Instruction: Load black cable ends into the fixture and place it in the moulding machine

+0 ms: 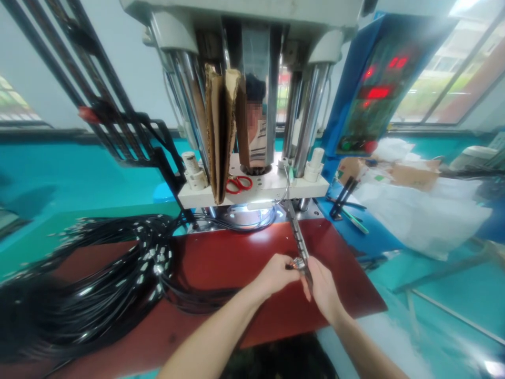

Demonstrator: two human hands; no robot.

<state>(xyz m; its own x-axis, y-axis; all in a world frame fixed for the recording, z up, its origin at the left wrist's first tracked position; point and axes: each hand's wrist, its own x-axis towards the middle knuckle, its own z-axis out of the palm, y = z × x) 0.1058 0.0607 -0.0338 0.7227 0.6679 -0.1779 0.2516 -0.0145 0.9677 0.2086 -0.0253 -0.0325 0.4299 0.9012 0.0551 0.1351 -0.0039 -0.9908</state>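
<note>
Both hands are meeting over the red mat [236, 263]: the left hand [276, 275] is pinching a small metal connector [296, 264], the right hand [321, 287] is closing its fingers on the metal strip [296, 237] running back from it. Left of the mat, black cables [98, 279] are piling up and could snag. Behind it, the press [252, 105] is showing red digits [379, 92], too blurred to read.

Both bare forearms reach in from the near edge and converge toward the middle. The left hand [276, 275] curls its fingers in a pinch, meeting the right hand [321, 287], whose fingers also close, thumbs nearly touching.
</note>
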